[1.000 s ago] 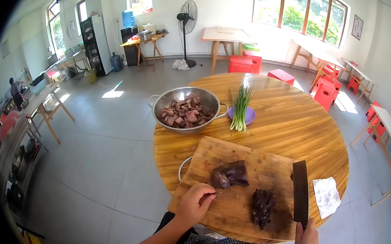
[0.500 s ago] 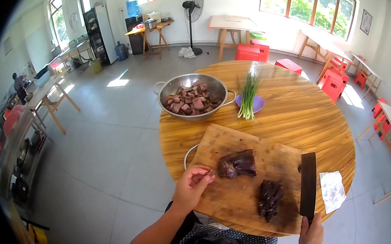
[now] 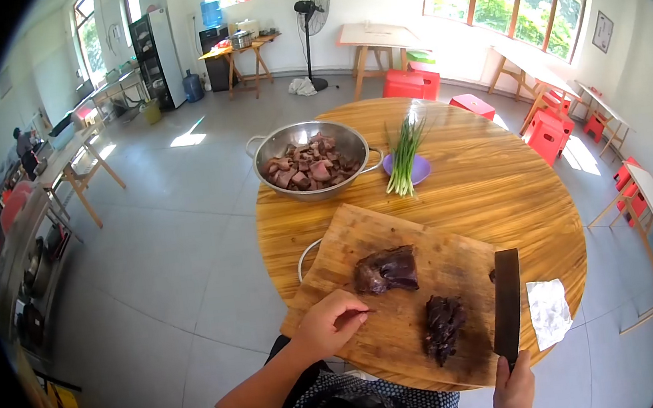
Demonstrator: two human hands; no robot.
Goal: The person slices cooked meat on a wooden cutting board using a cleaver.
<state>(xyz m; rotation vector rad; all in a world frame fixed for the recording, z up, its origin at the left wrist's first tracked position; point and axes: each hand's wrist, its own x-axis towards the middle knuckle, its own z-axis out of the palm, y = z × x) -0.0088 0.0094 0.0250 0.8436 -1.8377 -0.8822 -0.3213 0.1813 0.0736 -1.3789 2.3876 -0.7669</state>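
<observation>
My left hand is closed in a pinch low over the left part of the wooden cutting board. A tiny dark bit shows at its fingertips, too small to name. Just beyond those fingers lies a dark chunk of meat. Nearer to me on the board is a pile of dark sliced meat. My right hand grips the handle of a cleaver, whose broad blade points away from me along the board's right edge.
Beyond the board, a steel pan holds meat chunks. Beside it, green onions lie across a purple plate. A crumpled white paper rests at the right on the round wooden table. Red stools stand behind.
My left hand has moved down and toward me from beside the meat chunk, its fingers now lower over the board. The view has shifted slightly. My right hand still holds the cleaver in place.
</observation>
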